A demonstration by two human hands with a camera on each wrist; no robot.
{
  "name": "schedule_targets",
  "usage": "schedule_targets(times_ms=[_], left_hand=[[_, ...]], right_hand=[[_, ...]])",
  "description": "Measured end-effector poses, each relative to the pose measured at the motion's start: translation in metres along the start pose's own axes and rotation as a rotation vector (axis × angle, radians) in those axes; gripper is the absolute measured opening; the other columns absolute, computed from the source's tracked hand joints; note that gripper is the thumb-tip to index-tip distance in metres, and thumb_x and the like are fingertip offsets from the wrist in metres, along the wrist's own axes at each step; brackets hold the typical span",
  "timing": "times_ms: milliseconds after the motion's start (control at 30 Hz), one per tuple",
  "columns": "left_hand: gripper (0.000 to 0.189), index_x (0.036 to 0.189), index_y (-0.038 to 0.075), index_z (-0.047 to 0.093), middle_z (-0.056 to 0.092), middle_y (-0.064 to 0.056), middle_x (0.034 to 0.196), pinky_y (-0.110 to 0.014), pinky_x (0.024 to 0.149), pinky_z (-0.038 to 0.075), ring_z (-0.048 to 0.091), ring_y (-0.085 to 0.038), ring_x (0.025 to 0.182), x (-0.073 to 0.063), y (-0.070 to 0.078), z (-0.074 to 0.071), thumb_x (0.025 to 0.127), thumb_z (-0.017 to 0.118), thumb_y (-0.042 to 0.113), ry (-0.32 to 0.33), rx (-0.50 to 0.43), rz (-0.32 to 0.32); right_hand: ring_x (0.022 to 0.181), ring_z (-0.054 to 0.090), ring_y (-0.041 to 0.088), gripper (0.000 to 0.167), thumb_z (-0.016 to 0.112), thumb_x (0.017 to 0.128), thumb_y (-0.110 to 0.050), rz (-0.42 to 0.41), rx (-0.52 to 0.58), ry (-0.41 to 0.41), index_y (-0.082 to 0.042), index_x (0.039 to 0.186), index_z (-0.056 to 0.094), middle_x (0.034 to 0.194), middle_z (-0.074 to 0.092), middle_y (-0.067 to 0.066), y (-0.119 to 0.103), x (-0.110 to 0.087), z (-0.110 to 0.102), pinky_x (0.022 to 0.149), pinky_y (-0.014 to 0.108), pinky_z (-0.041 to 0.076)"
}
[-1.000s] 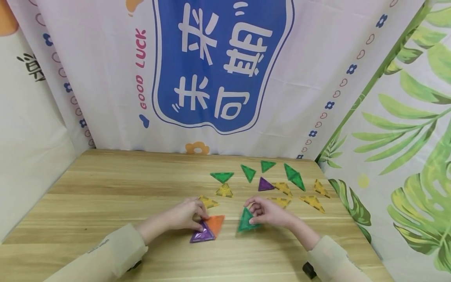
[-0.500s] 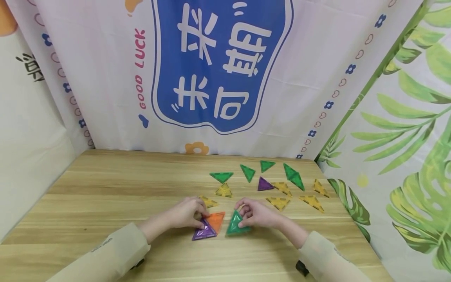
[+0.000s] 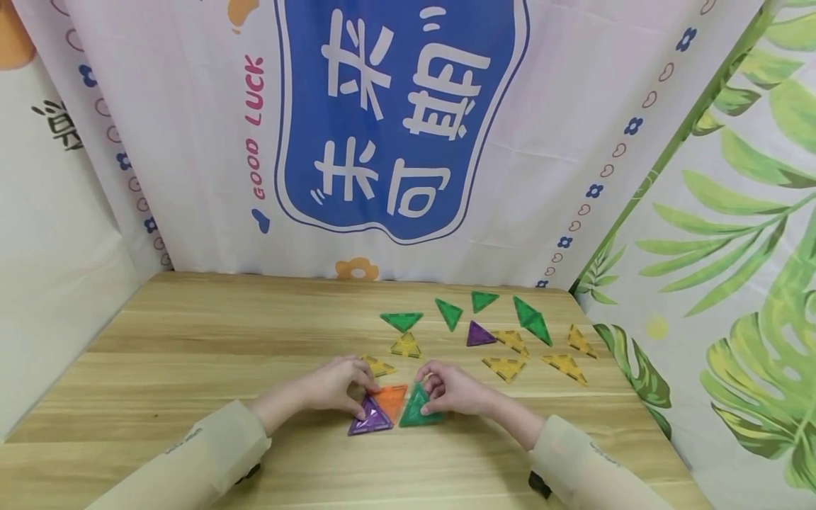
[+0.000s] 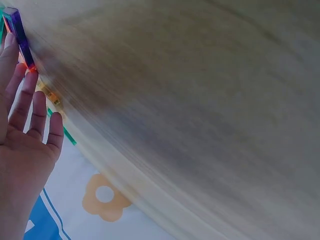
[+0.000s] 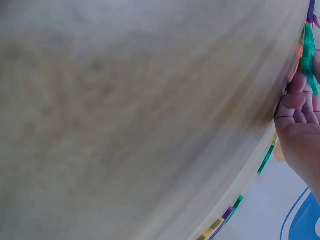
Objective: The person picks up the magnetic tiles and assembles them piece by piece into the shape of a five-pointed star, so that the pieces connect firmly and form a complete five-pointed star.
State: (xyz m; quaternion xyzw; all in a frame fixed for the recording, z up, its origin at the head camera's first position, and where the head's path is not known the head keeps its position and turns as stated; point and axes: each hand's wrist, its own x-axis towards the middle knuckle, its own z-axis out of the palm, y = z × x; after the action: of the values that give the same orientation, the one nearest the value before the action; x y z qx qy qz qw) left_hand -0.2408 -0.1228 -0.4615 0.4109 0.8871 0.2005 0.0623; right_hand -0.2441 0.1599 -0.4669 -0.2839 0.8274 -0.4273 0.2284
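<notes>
My left hand (image 3: 334, 386) holds a translucent purple triangular magnetic tile (image 3: 372, 421), its thumb on the near face and fingertips at the top edge. An orange triangular tile (image 3: 393, 401) lies against the purple one's right side. The left wrist view shows the purple tile (image 4: 18, 37) tilted up from the table, with the thumb against it. My right hand (image 3: 455, 389) pinches a green triangular tile (image 3: 417, 411) between thumb and fingers. That tile stands leaning, its left edge right at the orange tile. In the right wrist view, the green tile (image 5: 308, 60) overlaps the orange.
Behind the hands, several yellow tiles (image 3: 504, 367), several green tiles (image 3: 449, 313) and one purple tile (image 3: 480, 333) lie scattered over the wooden table (image 3: 223, 340), mostly toward the back right. A printed curtain (image 3: 210, 234) hangs at the table's far edge.
My right hand has moved left with the green tile, bringing it from a gap away up to the orange tile. The left hand keeps its hold, with the purple and orange tiles shifting slightly.
</notes>
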Motion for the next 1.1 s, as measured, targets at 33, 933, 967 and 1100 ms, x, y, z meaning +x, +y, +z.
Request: schedule_targets(times_ms=[33, 933, 967, 1100], left_hand=[[0.044, 0.110, 0.021, 0.071, 0.064, 0.008, 0.106, -0.050, 0.104, 0.036, 0.057, -0.013, 0.104, 0.000, 0.000, 0.000, 0.070, 0.081, 0.037, -0.003, -0.003, -0.004], [0.042, 0.110, 0.025, 0.072, 0.061, 0.013, 0.108, -0.037, 0.089, 0.039, 0.045, -0.009, 0.101, -0.001, -0.003, -0.003, 0.071, 0.080, 0.039, -0.030, -0.029, -0.020], [0.042, 0.110, 0.025, 0.072, 0.061, 0.012, 0.108, -0.037, 0.089, 0.039, 0.045, -0.009, 0.101, 0.000, -0.003, -0.003, 0.071, 0.080, 0.039, -0.032, -0.032, -0.019], [0.042, 0.110, 0.025, 0.072, 0.061, 0.012, 0.108, -0.036, 0.088, 0.040, 0.045, -0.008, 0.100, 0.000, -0.003, -0.004, 0.071, 0.080, 0.039, -0.038, -0.035, -0.019]], right_hand=[[0.073, 0.054, 0.007, 0.042, 0.077, 0.076, -0.006, -0.006, -0.034, 0.005, -0.008, 0.110, 0.053, 0.083, 0.059, 0.002, -0.001, 0.000, 0.001, 0.065, 0.018, 0.047], [0.069, 0.047, 0.006, 0.032, 0.077, 0.078, -0.017, 0.049, -0.245, 0.011, -0.011, 0.103, 0.058, 0.087, 0.056, -0.002, -0.010, 0.009, 0.007, 0.062, 0.019, 0.044], [0.069, 0.047, 0.006, 0.032, 0.077, 0.078, -0.018, 0.047, -0.244, 0.012, -0.011, 0.103, 0.058, 0.088, 0.056, -0.002, -0.010, 0.009, 0.007, 0.062, 0.019, 0.044], [0.072, 0.049, 0.007, 0.033, 0.077, 0.079, -0.019, 0.018, -0.222, 0.008, -0.010, 0.105, 0.058, 0.091, 0.058, 0.001, -0.012, 0.006, 0.003, 0.063, 0.020, 0.046]])
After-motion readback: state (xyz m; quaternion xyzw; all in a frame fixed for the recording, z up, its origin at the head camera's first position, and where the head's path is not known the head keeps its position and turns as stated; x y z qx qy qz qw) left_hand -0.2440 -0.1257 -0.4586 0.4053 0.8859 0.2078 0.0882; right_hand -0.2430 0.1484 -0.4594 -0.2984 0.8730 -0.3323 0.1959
